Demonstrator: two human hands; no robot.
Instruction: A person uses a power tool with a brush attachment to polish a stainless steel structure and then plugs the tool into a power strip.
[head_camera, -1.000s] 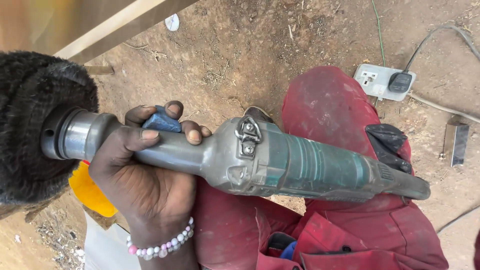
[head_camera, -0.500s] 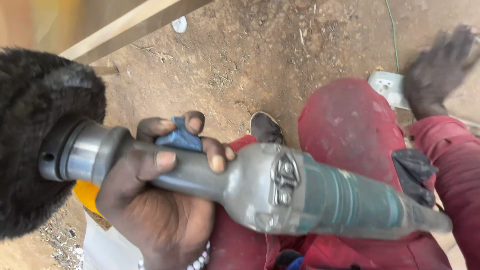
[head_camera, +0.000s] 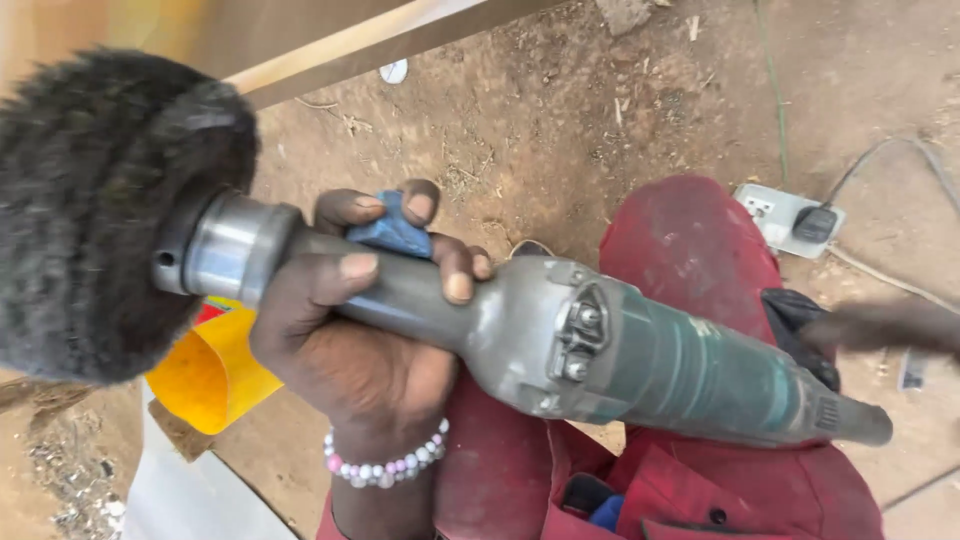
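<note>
My left hand (head_camera: 350, 360) grips the grey metal neck of a power polisher (head_camera: 660, 370) with a green-grey body that lies across my red-clad lap (head_camera: 690, 240). A small blue cloth (head_camera: 392, 232) is pinched between my fingers and the neck. At the tool's left end sits a big black fluffy pad (head_camera: 90, 210) on a shiny collar. A bead bracelet (head_camera: 385, 465) circles my left wrist. My right hand (head_camera: 880, 328) shows only as a dark blurred streak at the right edge, above the tool's tail; its fingers cannot be made out.
A white socket block (head_camera: 770, 210) with a black plug (head_camera: 815, 224) and cables lies on the dirt ground at the right. A wooden beam (head_camera: 400, 40) crosses the top. A yellow container (head_camera: 205, 375) sits under the pad, beside a white sheet (head_camera: 190, 495).
My right hand reached up toward the socket block and has now come down to the tool's tail. The view has closed in on the tool; my left hand's grip is unchanged.
</note>
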